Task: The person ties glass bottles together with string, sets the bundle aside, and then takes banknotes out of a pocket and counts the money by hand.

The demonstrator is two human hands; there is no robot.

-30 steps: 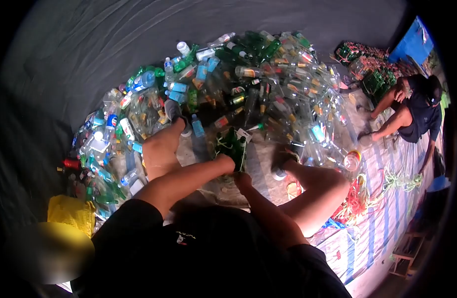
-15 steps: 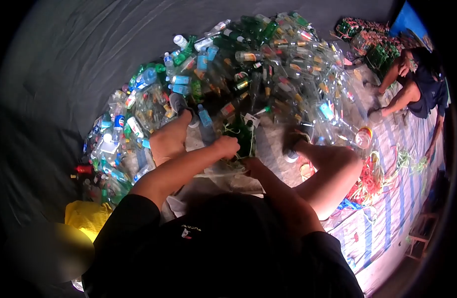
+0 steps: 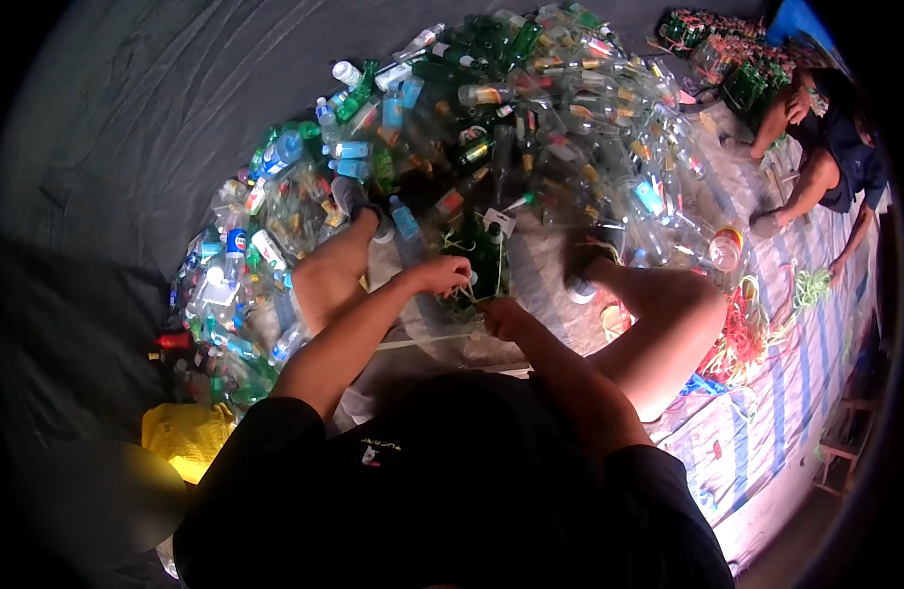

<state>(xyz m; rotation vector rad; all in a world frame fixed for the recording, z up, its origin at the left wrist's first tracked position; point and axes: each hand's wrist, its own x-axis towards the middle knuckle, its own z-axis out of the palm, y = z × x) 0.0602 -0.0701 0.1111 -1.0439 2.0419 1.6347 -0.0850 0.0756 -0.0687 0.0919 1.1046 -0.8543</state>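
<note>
Between my legs stands a bundle of dark green bottles (image 3: pixel 490 257), with pale strapping (image 3: pixel 500 278) across it. My left hand (image 3: pixel 444 275) is closed at the bundle's near left side, pinching a pale strap (image 3: pixel 465 292). Just to the right and nearer to me, my right hand (image 3: pixel 503 317) is curled closed on the same strapping; its fingertips are partly hidden. A white tag-like piece (image 3: pixel 498 223) shows at the far side of the bundle. A loose pale strip (image 3: pixel 427 340) lies below my hands.
A big heap of plastic and glass bottles (image 3: pixel 570 128) curves around in front and to the left. Red and green straps (image 3: pixel 741 339) lie tangled at the right, near a jar (image 3: pixel 726 248). A co-worker (image 3: pixel 830 147) sits at the far right. A yellow bag (image 3: pixel 189 440) is at lower left.
My hands have moved slightly away from me, and the strap between them shows more clearly. The co-worker's hand now reaches the pale green straps on the striped sheet.
</note>
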